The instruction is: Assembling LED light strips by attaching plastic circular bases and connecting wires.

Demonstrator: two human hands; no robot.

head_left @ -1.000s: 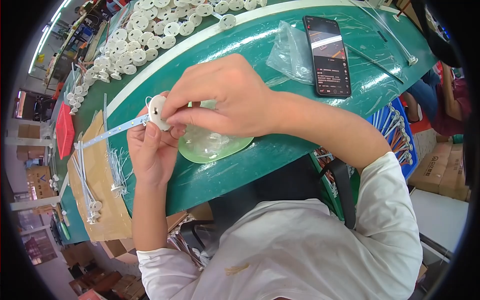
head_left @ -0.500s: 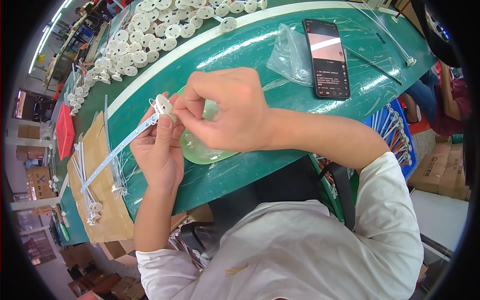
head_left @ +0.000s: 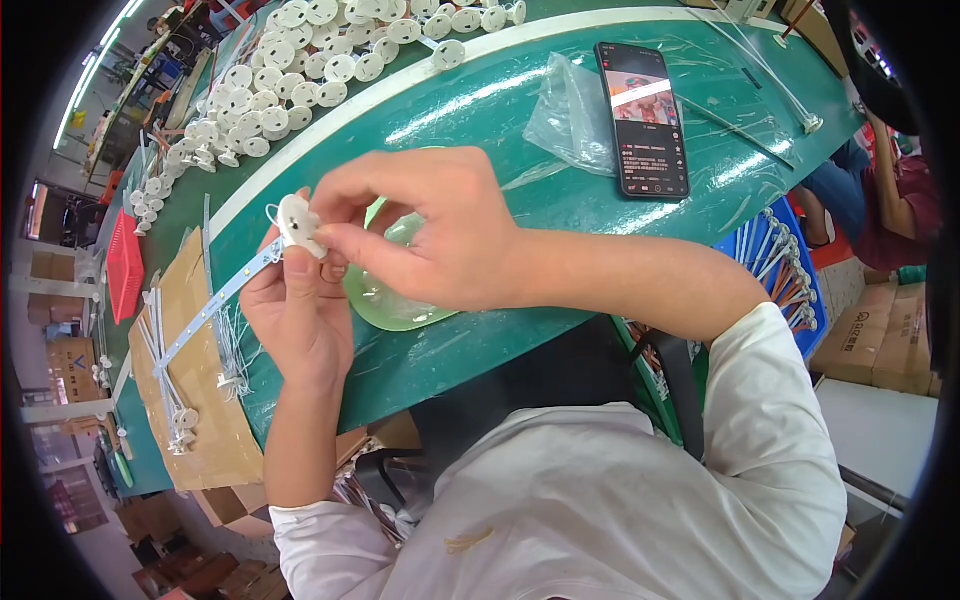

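My left hand [head_left: 305, 315] is closed round a white round cap [head_left: 297, 221], its thumb pressed below the disc. From the cap a pale strip with small yellowish LEDs [head_left: 222, 297] runs down to the left, over the cardboard. My right hand [head_left: 430, 225] is closed at the cap's right side, thumb and fingertips pinching at its edge. Whether something small sits in that pinch is hidden. A thin white wire loop stands out at the cap's upper left. Behind my right hand lies a light green dish [head_left: 400, 312] with clear contents.
Many white-capped strips [head_left: 270, 95] are heaped at the far left. A phone [head_left: 645, 130] and a clear plastic bag [head_left: 575, 115] lie on the green table [head_left: 480, 358]. Cardboard [head_left: 205, 430] and a red basket [head_left: 125, 265] are left; a blue crate [head_left: 815, 300] with strips and another person are right.
Both hands and the cap have shifted slightly left. My right thumb and fingers have come up against the cap's face and edge. The phone's picture has changed.
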